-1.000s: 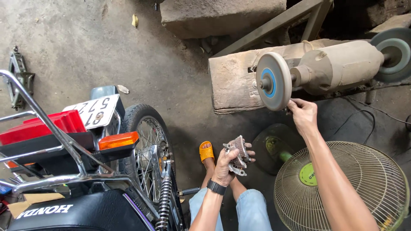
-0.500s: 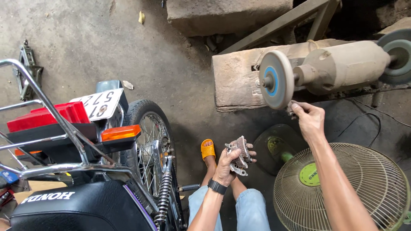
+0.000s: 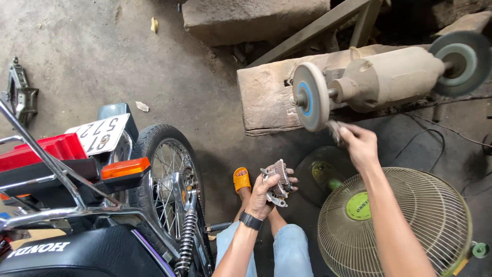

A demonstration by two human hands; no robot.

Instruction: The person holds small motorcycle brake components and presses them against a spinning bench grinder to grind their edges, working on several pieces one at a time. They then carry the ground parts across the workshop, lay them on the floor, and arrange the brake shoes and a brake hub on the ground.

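Our left hand (image 3: 264, 191) closed around grey metal brake pads (image 3: 278, 183), our right hand (image 3: 359, 144) pinching 1 small piece (image 3: 335, 129) against the bench grinder's left wheel (image 3: 309, 97), motorcycle rear wheel (image 3: 171, 177) nearby.

left hand (image 3: 267, 191): low and central, forearm rising from the bottom edge, black watch on the wrist, fingers curled shut around a held load | right hand (image 3: 359, 145): arm stretched up and forward from the lower right, wrist straight, fingertips pinched together on something small | hands well apart
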